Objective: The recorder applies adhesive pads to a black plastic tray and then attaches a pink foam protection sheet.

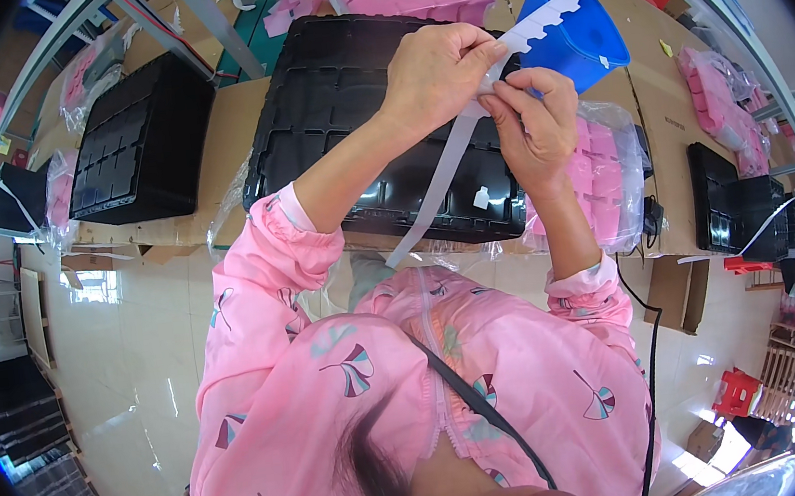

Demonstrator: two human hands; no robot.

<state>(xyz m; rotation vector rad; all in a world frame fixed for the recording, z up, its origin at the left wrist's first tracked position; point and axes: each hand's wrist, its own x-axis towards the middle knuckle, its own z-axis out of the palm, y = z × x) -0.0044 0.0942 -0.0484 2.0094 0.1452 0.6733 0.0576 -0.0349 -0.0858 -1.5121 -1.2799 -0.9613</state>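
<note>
White backing strip (530, 35), scalloped along one edge, is pinched between the left hand (437, 69) and right hand (534, 122), raised above a black moulded tray (342, 89) on the cardboard-covered bench (214, 161). Both hands close thumb and forefinger on the strip, the loose tail hanging toward the body. Peeling seems best done slowly, grips close together, strip taut. Blue bin (583, 35) and bagged pink trays (612, 167) stand just beyond.

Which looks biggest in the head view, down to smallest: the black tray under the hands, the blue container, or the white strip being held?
1. black tray
2. blue container
3. white strip, long but very thin

The strip is held nearer the camera, so its place against the container is unsure.
</note>
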